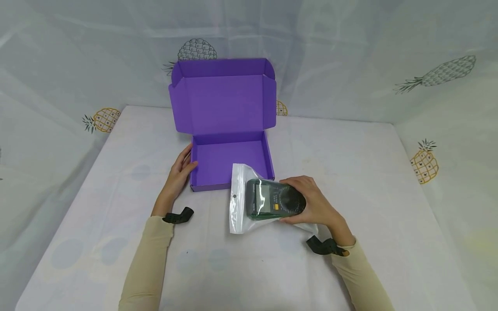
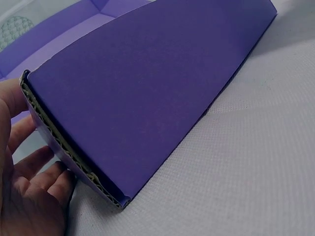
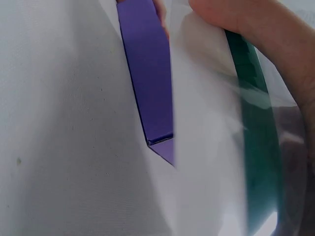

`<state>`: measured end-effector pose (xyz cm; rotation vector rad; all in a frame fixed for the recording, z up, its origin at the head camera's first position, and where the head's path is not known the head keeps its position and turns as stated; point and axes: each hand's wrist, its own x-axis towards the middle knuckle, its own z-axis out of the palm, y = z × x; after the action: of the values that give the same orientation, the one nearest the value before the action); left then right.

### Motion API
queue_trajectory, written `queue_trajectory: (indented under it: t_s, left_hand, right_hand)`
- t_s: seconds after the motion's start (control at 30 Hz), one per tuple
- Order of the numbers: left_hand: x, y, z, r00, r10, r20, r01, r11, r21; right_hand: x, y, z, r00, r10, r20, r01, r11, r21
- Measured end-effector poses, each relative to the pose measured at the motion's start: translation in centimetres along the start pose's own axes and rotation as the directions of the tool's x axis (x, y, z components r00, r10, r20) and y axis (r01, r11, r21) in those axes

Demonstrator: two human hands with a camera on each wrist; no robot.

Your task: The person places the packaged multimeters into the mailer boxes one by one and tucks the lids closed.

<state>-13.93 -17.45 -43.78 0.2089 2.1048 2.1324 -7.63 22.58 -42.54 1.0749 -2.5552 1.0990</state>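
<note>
A purple cardboard box [image 1: 229, 162] stands with its lid [image 1: 225, 103] raised at the back, and its visible floor is bare. My left hand [image 1: 180, 172] holds the box's left wall, with the thumb over the rim and the fingers along the outside; the left wrist view shows this at the box's front corner [image 2: 123, 196]. My right hand [image 1: 311, 201] grips a multimeter [image 1: 274, 198] inside a clear zip bag [image 1: 237, 203], over the box's front right corner. The meter's green edge [image 3: 261, 147] shows through the plastic in the right wrist view.
A white cloth [image 1: 350, 164] covers the table. Behind and beside it hangs pale fabric printed with pineapples [image 1: 447, 71]. Dark straps [image 1: 179, 215] sit on both wrists.
</note>
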Motion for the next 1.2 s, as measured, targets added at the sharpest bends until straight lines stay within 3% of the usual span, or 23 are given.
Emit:
queue_trajectory:
  t_s: [0.43, 0.73, 0.97, 1.2]
  left_hand:
    - [0.0, 0.0, -0.1, 1.000, 0.003, 0.002, -0.003, 1.000, 0.010]
    - [0.7, -1.9, -0.8, 1.000, -0.011, -0.007, 0.012, 1.000, 0.009]
    - [0.0, 0.1, -0.1, 1.000, -0.009, -0.006, 0.009, 1.000, 0.017]
    - [0.1, 0.0, -0.1, 1.000, -0.014, -0.008, 0.014, 1.000, 0.012]
  right_hand:
    - [0.1, 0.0, 0.0, 0.991, 0.129, -0.045, -0.132, 0.988, -0.077]
    - [-0.1, 0.2, 0.0, 0.986, 0.153, -0.065, -0.158, 0.985, -0.076]
    - [0.5, 0.1, -0.2, 0.982, 0.169, -0.081, -0.173, 0.983, -0.053]
    - [1.0, 0.0, -0.2, 0.979, 0.188, -0.084, -0.192, 0.980, -0.044]
